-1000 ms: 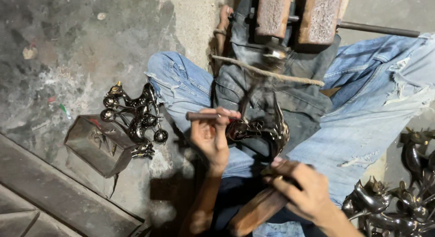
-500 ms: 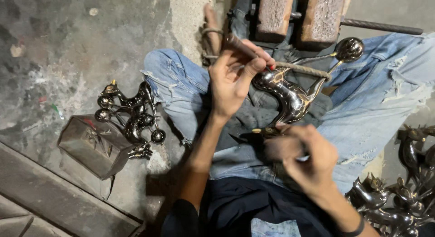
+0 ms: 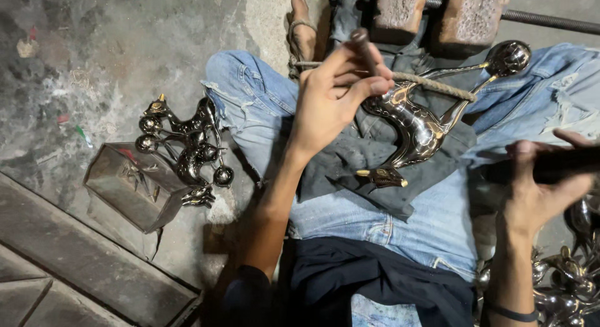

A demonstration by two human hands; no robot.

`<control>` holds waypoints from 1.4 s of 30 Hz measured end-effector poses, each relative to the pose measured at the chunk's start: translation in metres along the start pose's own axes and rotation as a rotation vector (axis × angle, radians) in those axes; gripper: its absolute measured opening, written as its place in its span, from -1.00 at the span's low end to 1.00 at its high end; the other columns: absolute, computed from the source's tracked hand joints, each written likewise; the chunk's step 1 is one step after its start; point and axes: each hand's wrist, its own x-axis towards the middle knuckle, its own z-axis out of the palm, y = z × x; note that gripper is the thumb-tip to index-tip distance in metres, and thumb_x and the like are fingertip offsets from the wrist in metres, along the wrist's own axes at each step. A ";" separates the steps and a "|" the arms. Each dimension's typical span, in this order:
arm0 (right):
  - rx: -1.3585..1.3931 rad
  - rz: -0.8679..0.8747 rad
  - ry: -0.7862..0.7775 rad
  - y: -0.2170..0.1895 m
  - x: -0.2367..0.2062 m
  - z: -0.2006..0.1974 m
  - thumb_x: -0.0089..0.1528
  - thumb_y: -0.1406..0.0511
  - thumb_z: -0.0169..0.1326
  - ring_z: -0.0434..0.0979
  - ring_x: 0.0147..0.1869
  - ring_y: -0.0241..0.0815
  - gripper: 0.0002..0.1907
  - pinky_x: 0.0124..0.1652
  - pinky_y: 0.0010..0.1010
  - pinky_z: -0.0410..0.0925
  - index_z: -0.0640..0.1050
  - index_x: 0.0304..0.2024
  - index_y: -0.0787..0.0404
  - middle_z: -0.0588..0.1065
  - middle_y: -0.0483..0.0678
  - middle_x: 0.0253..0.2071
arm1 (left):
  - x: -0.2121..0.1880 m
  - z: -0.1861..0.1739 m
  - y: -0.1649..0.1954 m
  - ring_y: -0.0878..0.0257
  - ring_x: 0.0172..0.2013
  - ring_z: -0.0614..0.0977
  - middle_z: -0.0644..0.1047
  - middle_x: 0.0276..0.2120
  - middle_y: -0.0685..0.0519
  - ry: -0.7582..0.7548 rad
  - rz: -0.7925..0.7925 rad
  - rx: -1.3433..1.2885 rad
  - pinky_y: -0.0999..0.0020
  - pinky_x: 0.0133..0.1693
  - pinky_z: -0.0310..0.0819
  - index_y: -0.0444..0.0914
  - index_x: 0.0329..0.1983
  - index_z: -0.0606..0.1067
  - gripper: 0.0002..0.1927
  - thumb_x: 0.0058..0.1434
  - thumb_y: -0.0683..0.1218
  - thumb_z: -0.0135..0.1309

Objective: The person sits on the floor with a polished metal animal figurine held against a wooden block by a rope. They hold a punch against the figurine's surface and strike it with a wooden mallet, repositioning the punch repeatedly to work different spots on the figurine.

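I sit on the floor in blue jeans with a dark cloth (image 3: 350,171) over my lap. A shiny metal animal figure (image 3: 419,130) with ball-tipped legs lies on the cloth, its head toward me, held down by a rope (image 3: 431,84) across it. My left hand (image 3: 331,99) is raised over the figure and grips a short dark metal punch (image 3: 364,44). My right hand (image 3: 537,189) is off to the right, closed around a dark blurred hammer handle (image 3: 562,167).
Finished metal figures (image 3: 187,145) lie in a pile on the concrete floor at my left, beside a small metal box (image 3: 128,189). More figures (image 3: 565,283) are heaped at lower right. Two wooden blocks (image 3: 437,14) on a metal rod stand beyond my foot (image 3: 303,27).
My left hand lifted from the figure with the punch. The figure turned on my lap, now stretched toward upper right. My right hand swung out to the right with the hammer.
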 end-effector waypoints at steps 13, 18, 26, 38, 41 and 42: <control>-0.259 0.104 -0.503 0.037 0.124 -0.022 0.59 0.14 -0.19 0.50 -0.17 -0.06 -0.58 -0.17 -0.35 0.39 0.43 0.11 0.43 0.44 0.18 -0.06 | 0.027 0.002 0.005 0.26 -0.18 0.81 0.71 -0.28 -0.03 -0.118 0.112 0.411 0.37 -0.09 0.72 -0.30 0.10 0.39 -0.74 0.38 -0.34 0.05; -0.322 0.118 -0.597 -0.017 0.173 0.025 0.52 0.22 -0.10 0.45 -0.01 0.21 -0.59 -0.03 -0.05 0.35 0.39 0.08 0.55 0.42 0.32 -0.06 | 0.027 0.002 0.005 0.27 -0.26 0.80 0.69 -0.32 -0.03 -0.110 0.052 0.368 0.37 -0.15 0.71 -0.32 0.09 0.38 -0.73 0.36 -0.37 0.02; -0.468 -0.167 -0.805 -0.104 0.182 0.075 0.49 0.25 -0.07 0.47 -0.02 0.18 -0.63 -0.04 -0.07 0.37 0.41 0.09 0.53 0.44 0.30 -0.08 | 0.019 0.005 0.002 0.26 -0.28 0.77 0.68 -0.34 -0.01 -0.049 0.104 0.462 0.38 -0.11 0.67 -0.33 0.00 0.41 -0.82 0.39 -0.36 0.02; -0.492 -0.211 -0.830 -0.113 0.181 0.081 0.44 0.30 -0.02 0.50 -0.05 0.12 -0.68 -0.06 -0.11 0.39 0.43 0.10 0.48 0.47 0.27 -0.10 | 0.003 0.027 0.009 0.27 -0.23 0.79 0.69 -0.26 -0.04 0.251 -0.010 0.457 0.44 -0.23 0.71 -0.36 0.09 0.43 -0.75 0.36 -0.27 0.09; -0.498 -0.208 -0.824 -0.110 0.179 0.077 0.43 0.32 -0.01 0.51 -0.05 0.11 -0.69 -0.07 -0.13 0.39 0.44 0.10 0.47 0.48 0.26 -0.10 | -0.001 0.030 0.018 0.29 -0.23 0.75 0.68 -0.25 -0.03 0.286 -0.023 0.335 0.43 -0.21 0.73 -0.35 0.01 0.46 -0.79 0.37 -0.22 0.18; -0.498 -0.202 -0.824 -0.109 0.179 0.073 0.43 0.32 -0.01 0.51 -0.06 0.11 -0.69 -0.07 -0.13 0.39 0.44 0.10 0.47 0.48 0.26 -0.10 | -0.002 0.029 0.020 0.30 -0.21 0.73 0.67 -0.22 -0.03 0.280 0.002 0.296 0.43 -0.17 0.72 -0.34 0.03 0.45 -0.78 0.37 -0.22 0.19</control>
